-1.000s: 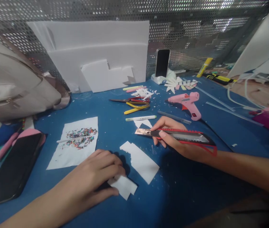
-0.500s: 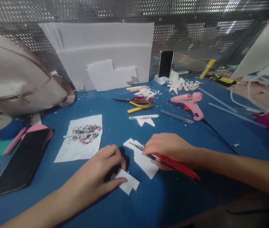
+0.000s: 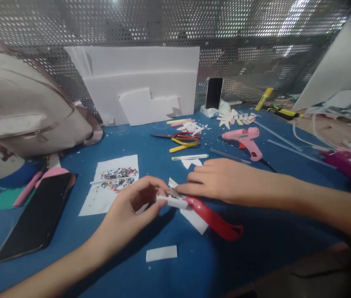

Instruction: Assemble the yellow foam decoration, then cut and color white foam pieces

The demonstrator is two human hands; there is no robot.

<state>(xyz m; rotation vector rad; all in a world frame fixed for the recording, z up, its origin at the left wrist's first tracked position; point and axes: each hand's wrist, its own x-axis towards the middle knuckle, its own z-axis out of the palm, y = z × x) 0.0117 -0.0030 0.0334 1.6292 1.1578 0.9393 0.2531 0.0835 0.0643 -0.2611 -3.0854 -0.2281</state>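
Observation:
My left hand (image 3: 140, 198) is closed, pinching a small strip of white board (image 3: 175, 202) between thumb and fingers, raised off the blue table. My right hand (image 3: 219, 178) has its fingers stretched out, palm down, with the index fingertip close to the far end of that strip. A utility knife with a red handle (image 3: 212, 219) lies just in front of the right hand, outside its palm; its front end is partly hidden by the strip. Beneath is a larger white board piece (image 3: 197, 219). A cut white rectangle (image 3: 162, 253) lies nearer me.
Paper with colourful flakes (image 3: 88, 207) and a black phone (image 3: 35, 215) lie left. Beyond the hands are scissors (image 3: 184, 142), a marker (image 3: 190, 157) and a pink glue gun (image 3: 245, 140). A bag (image 3: 29, 103) stands left; white boards (image 3: 138, 62) lean behind.
My left hand has lifted white board and moved up, leaving a rectangle on the table. My right hand has let go of the knife handle and its fingers have stretched out. The view has shifted slightly.

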